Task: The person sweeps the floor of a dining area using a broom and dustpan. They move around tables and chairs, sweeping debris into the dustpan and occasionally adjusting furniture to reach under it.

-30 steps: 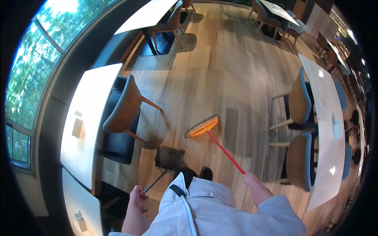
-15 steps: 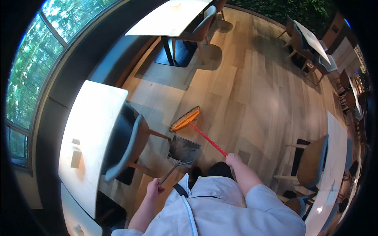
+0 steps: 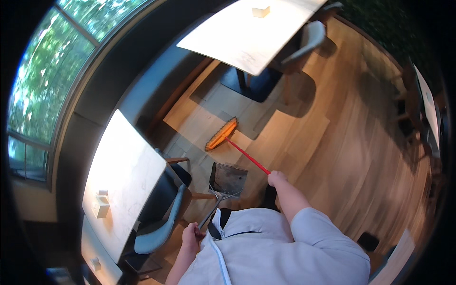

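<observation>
right hand [image 3: 277, 178], right of centre: wrapped round the red broom handle [image 3: 248, 156]. orange broom head [image 3: 221, 135], centre, on the wood-plank floor [image 3: 342, 142], above and apart from the grey dustpan [image 3: 231, 179]; pan just below centre, beside a chair leg [image 3: 202, 195]. left hand [image 3: 191, 235], lower left of centre: closed round the dustpan handle [image 3: 209, 215], fingertips partly hidden. change since half a second ago: view turned left, upper marble-topped table [image 3: 237, 42] larger, head-to-pan gap slightly wider; likely meaning, broom working floor nearer that table, not the pan.
</observation>
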Demonstrator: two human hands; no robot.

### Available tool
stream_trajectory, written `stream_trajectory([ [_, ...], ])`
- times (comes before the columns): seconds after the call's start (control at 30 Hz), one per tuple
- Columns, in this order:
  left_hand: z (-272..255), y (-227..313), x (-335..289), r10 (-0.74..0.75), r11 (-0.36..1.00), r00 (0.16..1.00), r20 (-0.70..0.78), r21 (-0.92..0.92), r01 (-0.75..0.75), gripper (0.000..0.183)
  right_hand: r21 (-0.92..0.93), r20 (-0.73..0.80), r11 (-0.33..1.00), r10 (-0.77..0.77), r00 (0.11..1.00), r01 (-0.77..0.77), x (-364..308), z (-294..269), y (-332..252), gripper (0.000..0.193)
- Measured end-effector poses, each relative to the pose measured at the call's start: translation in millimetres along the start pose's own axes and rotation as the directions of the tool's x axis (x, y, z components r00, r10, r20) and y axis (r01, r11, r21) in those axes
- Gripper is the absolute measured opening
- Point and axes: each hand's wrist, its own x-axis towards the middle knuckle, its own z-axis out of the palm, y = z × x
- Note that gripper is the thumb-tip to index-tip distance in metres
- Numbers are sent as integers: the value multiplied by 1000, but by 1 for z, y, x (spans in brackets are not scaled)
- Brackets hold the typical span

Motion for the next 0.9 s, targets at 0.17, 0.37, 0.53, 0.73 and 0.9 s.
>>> stream_trajectory([
  [0.17,32,71,35,2,996,999,-32,-94,-5,31,-174,31,983,-52,998,57,57,-92,-91,40],
  [0.37,58,152,141,0,972,998,57,-233,13,33,-251,1,957,-151,989,146,105,-201,-173,43],
  [0.53,82,237,184,-45,978,999,8,-203,45,31,-241,26,948,-209,978,209,92,-273,-236,41],
  [0.73,109,328,215,-81,974,972,-220,-224,31,27,-182,166,856,-459,873,484,206,-264,-433,27],
  [0.9,119,393,206,-138,956,943,-302,-291,47,34,-134,387,959,-182,904,251,270,-283,-573,21],
])
